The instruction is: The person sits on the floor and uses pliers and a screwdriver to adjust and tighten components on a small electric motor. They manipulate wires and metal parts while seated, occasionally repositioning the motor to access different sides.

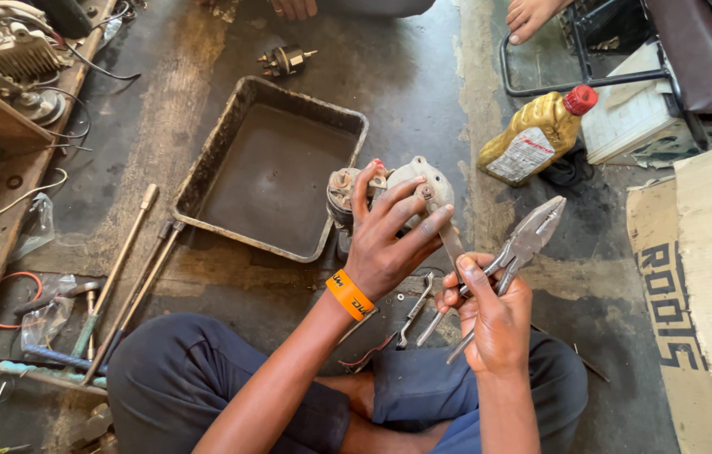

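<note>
The left hand [389, 240], w/ an orange wristband [350, 294], was clenched around a grey metal motor housing [389, 192], fingers spread over its rounded end; the housing was held above the floor, just beside the near right corner of a dark rectangular metal tray [230, 143]. The right hand [494, 324] was closed on the handles of a pair of pliers [517, 248], jaws pointed up and to the right, parted slightly; a thin metal tool was pinched in the same hand, tip touching the housing. A spanner [415, 309] was seen on the floor between the knees. Long-handled tools [124, 269] were laid left of the tray, a gold oil bottle w/ red cap [537, 134] well apart at upper right, cardboard [709, 277] at far right. Another person's foot [532, 15] was seen at the top edge
</note>
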